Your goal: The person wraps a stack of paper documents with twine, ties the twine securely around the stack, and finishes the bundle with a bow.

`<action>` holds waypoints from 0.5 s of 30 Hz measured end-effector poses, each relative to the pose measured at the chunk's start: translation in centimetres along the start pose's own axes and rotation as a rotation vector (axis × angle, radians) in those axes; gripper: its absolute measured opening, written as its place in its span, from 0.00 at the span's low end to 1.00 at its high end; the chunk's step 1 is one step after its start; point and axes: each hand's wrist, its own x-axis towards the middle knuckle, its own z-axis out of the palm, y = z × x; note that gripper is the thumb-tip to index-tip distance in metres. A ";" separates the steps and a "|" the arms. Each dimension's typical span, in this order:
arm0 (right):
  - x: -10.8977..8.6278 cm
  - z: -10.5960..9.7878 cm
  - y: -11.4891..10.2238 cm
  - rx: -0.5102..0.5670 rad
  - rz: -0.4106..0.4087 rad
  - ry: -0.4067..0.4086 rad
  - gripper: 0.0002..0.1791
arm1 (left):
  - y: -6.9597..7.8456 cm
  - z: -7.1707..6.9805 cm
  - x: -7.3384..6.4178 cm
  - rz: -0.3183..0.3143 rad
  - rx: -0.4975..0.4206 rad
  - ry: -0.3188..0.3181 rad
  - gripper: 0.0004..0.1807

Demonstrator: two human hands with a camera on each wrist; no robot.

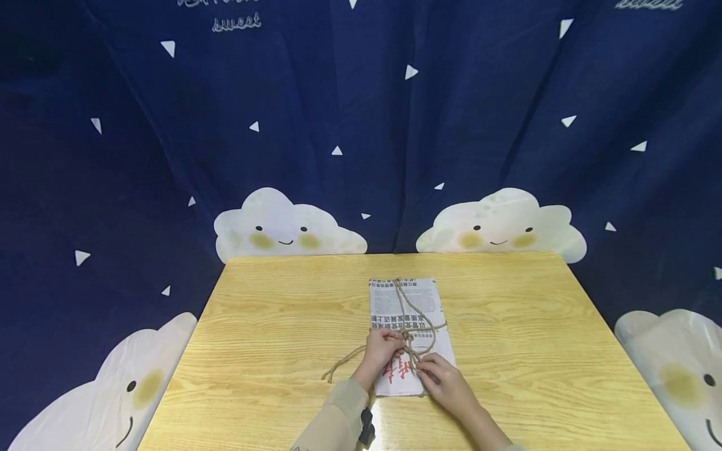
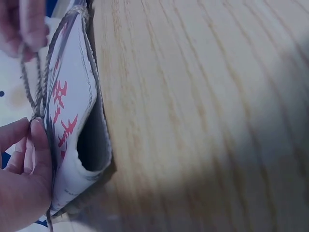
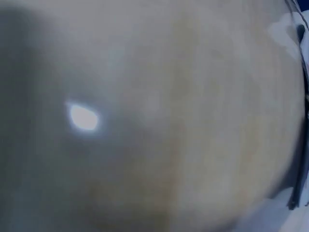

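A flat newspaper-wrapped package (image 1: 389,304) with black and red print lies on the table, bound crosswise with brown twine. At the crossing, a knot with loops of twine (image 1: 407,338) sits on top. My left hand (image 1: 380,351) pinches the twine beside this knot between thumb and forefinger. From the lower right, my right hand (image 1: 448,382) grips a loop of twine with its fingertips. In the left wrist view the twine (image 2: 36,99) runs up from the left fingertips to the right hand (image 2: 24,24). The package's near end (image 2: 94,145) shows an open fold of paper.
A loose twine end (image 1: 344,361) trails left over the wooden table (image 1: 271,326). Behind the table hangs a dark blue curtain (image 1: 361,100) with cloud faces and white triangles. A small dark object (image 1: 366,426) is by the left sleeve.
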 end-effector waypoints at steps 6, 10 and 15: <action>-1.4 0.3 -0.4 -0.142 -0.026 -0.015 0.12 | 0.4 0.2 -0.1 0.037 0.039 -0.011 0.05; -2.0 0.4 -0.6 -0.200 -0.013 -0.027 0.12 | 1.0 0.6 -0.1 0.052 0.080 -0.032 0.04; -2.5 0.4 -0.8 -0.227 0.004 -0.041 0.13 | 1.6 1.0 -0.1 0.093 0.208 -0.104 0.08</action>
